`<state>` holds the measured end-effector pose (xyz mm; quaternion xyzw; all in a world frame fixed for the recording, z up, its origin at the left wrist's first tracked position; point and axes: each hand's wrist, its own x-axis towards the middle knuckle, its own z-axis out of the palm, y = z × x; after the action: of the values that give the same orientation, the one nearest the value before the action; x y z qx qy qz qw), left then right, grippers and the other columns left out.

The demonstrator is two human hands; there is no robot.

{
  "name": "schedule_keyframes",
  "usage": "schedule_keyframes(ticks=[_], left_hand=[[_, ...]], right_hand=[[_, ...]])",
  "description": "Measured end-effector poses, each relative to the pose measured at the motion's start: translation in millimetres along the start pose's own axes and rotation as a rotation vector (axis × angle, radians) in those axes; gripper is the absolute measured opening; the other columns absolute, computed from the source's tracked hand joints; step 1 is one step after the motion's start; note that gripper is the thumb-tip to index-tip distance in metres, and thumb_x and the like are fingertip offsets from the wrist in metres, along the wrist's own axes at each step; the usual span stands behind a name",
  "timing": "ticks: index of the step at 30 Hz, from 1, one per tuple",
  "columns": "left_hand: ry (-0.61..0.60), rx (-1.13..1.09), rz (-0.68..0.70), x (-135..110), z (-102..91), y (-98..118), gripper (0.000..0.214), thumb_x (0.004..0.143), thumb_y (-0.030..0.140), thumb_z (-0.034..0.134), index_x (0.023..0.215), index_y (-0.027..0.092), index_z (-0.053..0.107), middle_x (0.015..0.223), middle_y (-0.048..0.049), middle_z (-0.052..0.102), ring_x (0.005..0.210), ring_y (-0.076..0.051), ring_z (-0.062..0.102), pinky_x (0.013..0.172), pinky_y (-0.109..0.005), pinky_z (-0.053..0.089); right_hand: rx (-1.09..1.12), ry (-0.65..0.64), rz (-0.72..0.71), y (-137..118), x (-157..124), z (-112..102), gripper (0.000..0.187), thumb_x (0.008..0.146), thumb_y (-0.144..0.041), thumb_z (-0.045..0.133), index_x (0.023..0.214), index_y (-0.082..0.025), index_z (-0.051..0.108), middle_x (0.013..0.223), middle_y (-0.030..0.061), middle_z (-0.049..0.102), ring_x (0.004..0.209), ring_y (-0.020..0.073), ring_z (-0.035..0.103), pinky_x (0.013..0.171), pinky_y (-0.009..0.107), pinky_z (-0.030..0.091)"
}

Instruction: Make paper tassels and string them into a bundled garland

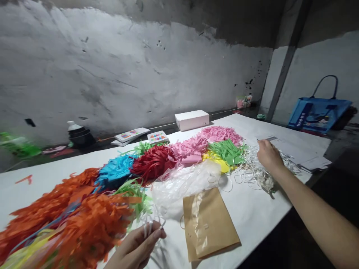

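Observation:
My left hand [143, 243] is closed in a pinch at the front of the table, with thin white strings [150, 224] looped over its fingers. Beside it lie fringed orange paper tassels [95, 220] and light green paper strips [137, 192]. Over at the right, my right hand [268, 155] has its fingers bent down at a heap of white strings [255, 168]; whatever its fingertips grip is hidden. Between the hands are a clear plastic bag [182, 183] and a brown paper envelope [209, 224].
Blue [117, 170], dark red [154, 162], pink [221, 134] and green paper tassels [228, 151] line the white table [252, 220]. A white box [192, 120] and printed packs [157, 137] sit behind. Papers [311, 157] lie right, near a blue bag [319, 114].

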<state>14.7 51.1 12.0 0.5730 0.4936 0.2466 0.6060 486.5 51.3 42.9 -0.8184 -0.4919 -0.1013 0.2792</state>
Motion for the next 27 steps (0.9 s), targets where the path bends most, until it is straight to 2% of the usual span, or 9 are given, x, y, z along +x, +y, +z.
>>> schedule_keyframes(ticks=[2, 6, 10, 13, 17, 19, 21, 24, 27], left_hand=[[-0.069, 0.036, 0.014, -2.9, 6.0, 1.0, 0.058, 0.069, 0.071, 0.071, 0.08, 0.015, 0.069, 0.058, 0.0054, 0.038, 0.049, -0.008, 0.028, 0.045, -0.022, 0.02], [-0.268, 0.072, 0.062, -4.6, 15.3, 2.1, 0.056, 0.077, 0.07, 0.064, 0.082, 0.014, 0.068, 0.053, 0.0079, 0.033, 0.047, -0.008, 0.025, 0.045, -0.023, 0.017], [-0.365, 0.142, 0.21, -9.7, 7.9, -0.9, 0.056, 0.084, 0.068, 0.058, 0.076, 0.014, 0.067, 0.053, 0.0068, 0.034, 0.05, -0.009, 0.026, 0.047, -0.023, 0.019], [-0.29, 0.172, 0.222, -17.2, -13.1, -11.9, 0.054, 0.086, 0.067, 0.057, 0.078, 0.014, 0.068, 0.053, 0.0069, 0.034, 0.049, -0.009, 0.028, 0.046, -0.022, 0.021], [-0.065, 0.194, 0.149, -30.2, -54.4, -34.0, 0.052, 0.091, 0.063, 0.051, 0.085, 0.015, 0.067, 0.06, 0.0028, 0.047, 0.048, -0.01, 0.04, 0.044, -0.021, 0.031], [0.037, 0.345, 0.192, -39.8, -75.6, -42.3, 0.044, 0.091, 0.056, 0.056, 0.104, 0.017, 0.069, 0.093, -0.009, 0.066, 0.073, -0.018, 0.061, 0.059, -0.024, 0.049], [0.091, 0.537, 0.249, -52.2, -93.7, -45.3, 0.044, 0.085, 0.047, 0.067, 0.121, 0.021, 0.067, 0.134, -0.0156, 0.058, 0.113, -0.029, 0.06, 0.087, -0.034, 0.052], [0.134, 0.723, 0.234, -71.9, -108.6, -37.1, 0.035, 0.084, 0.038, 0.069, 0.117, 0.025, 0.072, 0.138, -0.0139, 0.059, 0.122, -0.035, 0.058, 0.1, -0.042, 0.046], [0.303, 0.733, 0.271, -82.2, -99.9, -19.9, 0.025, 0.092, 0.035, 0.059, 0.11, 0.025, 0.073, 0.119, -0.0114, 0.07, 0.108, -0.031, 0.064, 0.095, -0.04, 0.048]], right_hand=[[0.131, -0.054, -0.195, -43.7, -47.3, 12.0, 0.028, 0.095, -0.014, 0.052, 0.12, -0.015, 0.063, 0.128, 0.0135, 0.062, 0.121, 0.0243, 0.058, 0.105, 0.04, 0.046], [0.575, -0.34, -0.613, -130.7, -155.6, 33.3, 0.036, 0.094, -0.023, 0.051, 0.128, -0.022, 0.061, 0.128, 0.0088, 0.066, 0.107, 0.0211, 0.066, 0.094, 0.032, 0.053], [1.001, -0.715, -0.61, -184.8, -210.5, 48.8, 0.026, 0.096, -0.031, 0.054, 0.117, -0.022, 0.066, 0.091, 0.0042, 0.071, 0.07, 0.0154, 0.065, 0.067, 0.026, 0.052], [0.992, -0.725, -0.564, -199.0, -212.8, 59.6, 0.025, 0.098, -0.035, 0.052, 0.084, -0.021, 0.069, 0.072, 0.0007, 0.066, 0.067, 0.0152, 0.061, 0.063, 0.025, 0.045], [0.962, -0.571, -0.282, -185.8, -194.8, 68.2, 0.028, 0.094, -0.046, 0.054, 0.084, -0.023, 0.066, 0.068, 0.0, 0.063, 0.059, 0.0161, 0.057, 0.055, 0.025, 0.043], [0.905, -0.427, -0.059, -172.3, -182.6, 70.6, 0.03, 0.09, -0.054, 0.057, 0.09, -0.025, 0.066, 0.069, -0.0001, 0.063, 0.059, 0.018, 0.058, 0.055, 0.027, 0.046], [0.826, -0.3, 0.045, -160.2, -171.8, 72.6, 0.033, 0.087, -0.058, 0.058, 0.094, -0.027, 0.065, 0.083, 0.0025, 0.069, 0.075, 0.0227, 0.064, 0.069, 0.03, 0.05], [0.741, -0.268, 0.041, -153.9, -165.5, 74.3, 0.034, 0.086, -0.059, 0.057, 0.097, -0.028, 0.066, 0.103, 0.0045, 0.071, 0.099, 0.0287, 0.065, 0.084, 0.034, 0.048], [0.78, -0.404, -0.069, -170.0, -174.4, 71.1, 0.031, 0.088, -0.057, 0.058, 0.091, -0.028, 0.067, 0.088, 0.0035, 0.071, 0.088, 0.0264, 0.066, 0.075, 0.032, 0.05]])
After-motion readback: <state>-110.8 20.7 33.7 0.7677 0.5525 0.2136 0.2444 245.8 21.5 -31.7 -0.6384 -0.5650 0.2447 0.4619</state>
